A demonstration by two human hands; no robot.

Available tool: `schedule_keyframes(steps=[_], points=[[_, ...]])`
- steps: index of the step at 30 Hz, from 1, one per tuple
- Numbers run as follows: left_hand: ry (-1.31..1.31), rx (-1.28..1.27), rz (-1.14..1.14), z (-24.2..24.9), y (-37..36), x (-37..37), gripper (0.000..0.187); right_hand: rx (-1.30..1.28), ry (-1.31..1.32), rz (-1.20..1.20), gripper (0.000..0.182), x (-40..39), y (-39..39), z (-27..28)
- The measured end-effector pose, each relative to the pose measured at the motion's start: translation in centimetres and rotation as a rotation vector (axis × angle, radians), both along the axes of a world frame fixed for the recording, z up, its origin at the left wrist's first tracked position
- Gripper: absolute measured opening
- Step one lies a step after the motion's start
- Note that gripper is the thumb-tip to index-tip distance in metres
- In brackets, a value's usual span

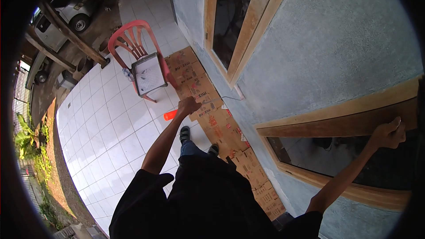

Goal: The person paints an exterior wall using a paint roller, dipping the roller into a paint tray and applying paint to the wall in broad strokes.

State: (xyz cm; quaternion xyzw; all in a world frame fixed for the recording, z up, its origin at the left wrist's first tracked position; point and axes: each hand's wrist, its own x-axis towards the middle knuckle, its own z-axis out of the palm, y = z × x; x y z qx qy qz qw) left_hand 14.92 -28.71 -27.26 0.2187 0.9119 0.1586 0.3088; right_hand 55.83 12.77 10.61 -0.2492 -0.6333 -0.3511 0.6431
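Observation:
My left hand point(189, 105) is closed around a paint roller; its orange handle end point(170, 115) sticks out behind the fist. From the other side a thin metal rod point(228, 98) runs to the wall, ending in a small pale roller head point(239, 92) low against the grey-blue wall point(341, 40). My right hand point(389, 134) is curled on the wooden window sash point(318, 126) at the right, thumb on top. Dark glass shows below that sash. The fingers' far side is hidden.
A red plastic chair point(138, 33) carries a tray point(153, 88) with a whitish, spotted inside. Printed cardboard point(208, 117) covers the tiles along the wall. Another wood-framed window point(241, 31) is farther along. Wooden posts point(73, 35) and a parked car point(66, 11) stand at the left.

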Motion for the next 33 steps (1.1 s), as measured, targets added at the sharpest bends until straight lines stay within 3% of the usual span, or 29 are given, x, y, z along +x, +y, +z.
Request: schedule_keyframes(steps=[4,7,16,19,23,25,29,33], points=[[-0.123,-0.053,0.051,8.4,-4.1,-0.1,0.049,0.025,0.011,-0.059,0.019,0.9,0.9,-0.4],[-0.197,-0.126,0.074,9.6,-5.4,-0.7,0.048,0.045,-0.017,-0.098,0.020,1.2,1.0,-0.4],[-0.167,-0.022,-0.019,-3.7,-2.2,-2.6,0.049,0.070,-0.043,-0.187,0.019,0.1,0.1,-0.2],[-0.106,-0.006,-0.065,-2.0,-2.3,-2.5,0.051,0.070,-0.075,-0.214,0.019,0.8,0.6,-0.2],[-0.099,0.029,-0.031,6.0,-4.8,-3.0,0.054,0.001,-0.078,-0.284,0.019,1.1,0.6,-0.3],[-0.225,-0.096,0.043,8.1,-5.7,-3.7,0.051,0.038,-0.068,-0.239,0.019,1.2,0.6,-0.6],[-0.216,-0.063,0.017,6.9,-4.8,-4.3,0.052,0.040,-0.047,-0.235,0.018,1.7,1.1,-0.7],[-0.152,-0.010,-0.006,-0.8,-3.7,-4.3,0.047,-0.012,-0.042,-0.259,0.017,1.9,1.1,-1.0]])
